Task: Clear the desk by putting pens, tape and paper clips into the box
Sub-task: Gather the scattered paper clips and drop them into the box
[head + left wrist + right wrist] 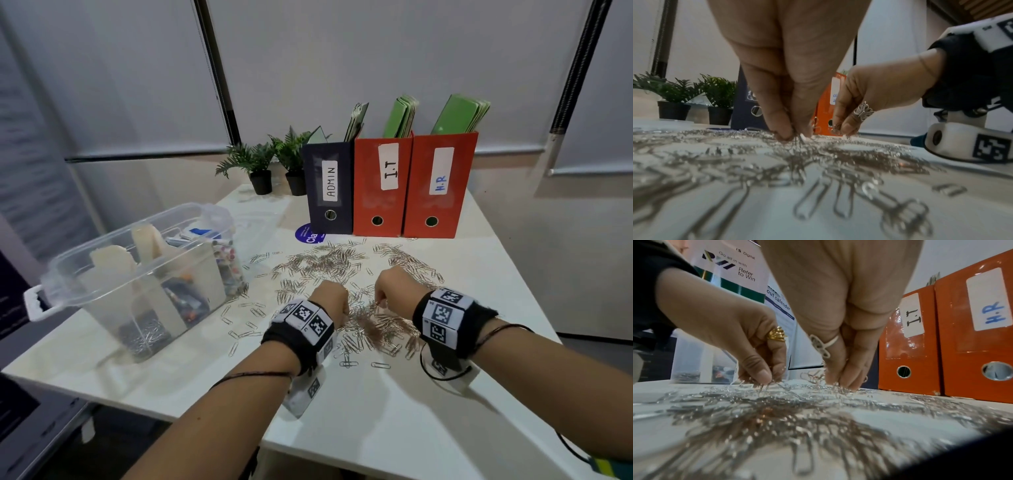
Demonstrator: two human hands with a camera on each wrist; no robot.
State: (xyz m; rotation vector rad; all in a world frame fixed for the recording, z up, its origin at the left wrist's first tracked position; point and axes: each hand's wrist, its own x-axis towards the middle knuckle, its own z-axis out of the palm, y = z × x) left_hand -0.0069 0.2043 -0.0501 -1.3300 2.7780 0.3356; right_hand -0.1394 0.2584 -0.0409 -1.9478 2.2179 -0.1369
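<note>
- Both hands, left hand [329, 297] and right hand [394, 285], pinch paper clips [371, 322] off the desk [394, 428].
- Box [144, 274] sits to the left, nearer the left hand.

Seen from the head camera, the fingertips of the left hand [330, 297] and right hand [394, 286] are hidden behind their own knuckles, so the grip on the paper clips [371, 323] cannot be read there. In both wrist views the nearest clips blur into streaks. The clear box [137, 274] holds a jumble too small to sort, and its left handle runs off the desk edge. The blue sticker [310, 234] is half covered by the ADMIN file [330, 185].
</note>
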